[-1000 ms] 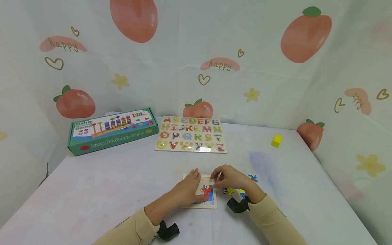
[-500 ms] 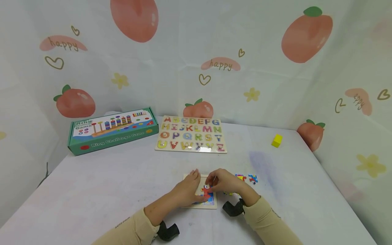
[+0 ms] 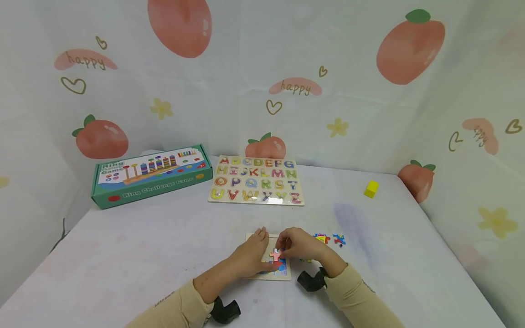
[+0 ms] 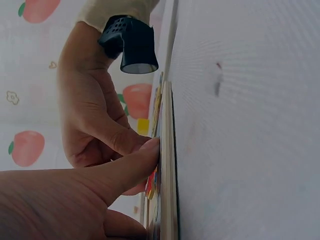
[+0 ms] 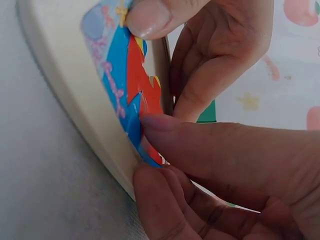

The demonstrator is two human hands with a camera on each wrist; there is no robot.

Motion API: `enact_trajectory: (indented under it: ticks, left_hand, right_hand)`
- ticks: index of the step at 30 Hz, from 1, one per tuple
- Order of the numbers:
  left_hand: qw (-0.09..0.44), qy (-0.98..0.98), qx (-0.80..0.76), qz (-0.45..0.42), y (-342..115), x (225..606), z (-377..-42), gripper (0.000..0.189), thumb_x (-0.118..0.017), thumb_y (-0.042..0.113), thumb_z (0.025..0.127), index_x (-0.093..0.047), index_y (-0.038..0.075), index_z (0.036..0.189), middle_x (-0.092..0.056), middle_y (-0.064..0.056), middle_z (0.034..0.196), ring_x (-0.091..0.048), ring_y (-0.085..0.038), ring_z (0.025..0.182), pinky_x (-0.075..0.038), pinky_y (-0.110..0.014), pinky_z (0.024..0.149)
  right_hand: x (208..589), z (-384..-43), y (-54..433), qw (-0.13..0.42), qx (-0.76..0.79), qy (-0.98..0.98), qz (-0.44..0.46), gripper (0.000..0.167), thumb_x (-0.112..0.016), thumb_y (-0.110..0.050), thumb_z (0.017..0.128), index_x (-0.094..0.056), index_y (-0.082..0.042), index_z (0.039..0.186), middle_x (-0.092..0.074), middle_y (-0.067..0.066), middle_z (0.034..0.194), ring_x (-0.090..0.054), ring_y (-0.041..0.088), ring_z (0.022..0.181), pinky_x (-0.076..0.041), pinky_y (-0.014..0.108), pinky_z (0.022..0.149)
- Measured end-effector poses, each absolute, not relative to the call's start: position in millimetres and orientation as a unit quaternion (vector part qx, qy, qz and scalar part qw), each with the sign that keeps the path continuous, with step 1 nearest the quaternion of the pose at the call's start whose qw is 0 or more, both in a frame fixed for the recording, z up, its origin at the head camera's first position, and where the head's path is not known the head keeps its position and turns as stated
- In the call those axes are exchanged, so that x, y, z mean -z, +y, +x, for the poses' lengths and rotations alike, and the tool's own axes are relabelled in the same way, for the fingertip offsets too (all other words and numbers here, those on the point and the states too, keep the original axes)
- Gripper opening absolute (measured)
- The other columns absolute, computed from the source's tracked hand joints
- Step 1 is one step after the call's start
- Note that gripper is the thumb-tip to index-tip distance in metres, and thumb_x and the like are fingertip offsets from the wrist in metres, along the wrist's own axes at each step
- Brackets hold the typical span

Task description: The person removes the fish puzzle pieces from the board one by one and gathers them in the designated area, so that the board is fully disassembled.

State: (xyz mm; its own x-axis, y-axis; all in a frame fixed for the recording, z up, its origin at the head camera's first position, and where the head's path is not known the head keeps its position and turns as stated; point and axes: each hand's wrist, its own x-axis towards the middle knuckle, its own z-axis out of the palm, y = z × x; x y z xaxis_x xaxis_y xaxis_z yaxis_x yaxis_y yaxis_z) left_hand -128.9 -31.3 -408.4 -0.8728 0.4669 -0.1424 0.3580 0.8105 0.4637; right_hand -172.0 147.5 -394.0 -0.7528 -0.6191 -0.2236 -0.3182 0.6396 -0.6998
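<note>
A small wooden jigsaw tray point(image 3: 283, 278) lies near the table's front, with blue and red pieces fitted in its lower part. My left hand point(image 3: 249, 256) rests on it with straight fingers, its thumb point(image 5: 147, 17) pressing the pieces near a corner. At the tray's right side my right hand point(image 3: 302, 243) pinches a red puzzle piece point(image 3: 275, 255), which catches the light and looks slightly tilted. In the right wrist view that hand's thumb point(image 5: 165, 125) lies on the red and blue picture, a finger curled at the tray's rim point(image 5: 75, 85).
Loose puzzle pieces point(image 3: 339, 239) lie right of the tray, some partly hidden by the right hand. Behind stand an alphabet board point(image 3: 256, 180) and a green ring game box point(image 3: 151, 175). A yellow block point(image 3: 371, 188) sits at the back right, before a printed curtain.
My right hand has moved left from the tray's right edge onto the red piece, uncovering loose pieces behind it. The red piece now shines as if tilted. My left hand has stayed in place.
</note>
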Motion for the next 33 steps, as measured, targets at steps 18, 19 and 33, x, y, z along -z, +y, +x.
enact_trajectory:
  ticks: [18,19,33]
  left_hand:
    - [0.132,0.945,-0.216,0.207,-29.7,407.5,-130.1,0.089,-0.07,0.044,0.079,-0.033,-0.009,0.139,-0.026,-0.022,0.151,-0.024,-0.033,0.141,-0.032,-0.046,0.11]
    - [0.132,0.945,-0.216,0.207,-29.8,407.9,-130.3,0.089,-0.07,0.044,0.079,-0.033,-0.009,0.139,-0.026,-0.021,0.151,-0.024,-0.033,0.141,-0.032,-0.045,0.11]
    - [0.12,0.947,-0.21,0.21,-29.8,408.0,-128.3,0.089,-0.071,0.043,0.078,-0.033,-0.01,0.139,-0.028,-0.022,0.15,-0.027,-0.033,0.14,-0.033,-0.045,0.11]
  right_hand:
    - [398.9,-178.2,153.6,0.247,0.374,0.851,-0.273,0.004,-0.065,-0.005,0.085,-0.062,-0.005,0.086,-0.061,0.0,0.079,-0.053,0.011,0.071,-0.047,0.02,0.064]
    - [398.6,-178.6,154.3,0.246,0.381,0.849,-0.273,0.004,-0.065,-0.006,0.085,-0.062,-0.004,0.087,-0.062,0.001,0.079,-0.053,0.011,0.071,-0.047,0.02,0.063]
    - [391.4,-180.8,176.6,0.245,0.411,0.836,-0.269,0.011,-0.064,-0.011,0.088,-0.061,-0.002,0.091,-0.063,0.005,0.082,-0.059,0.015,0.071,-0.052,0.024,0.065]
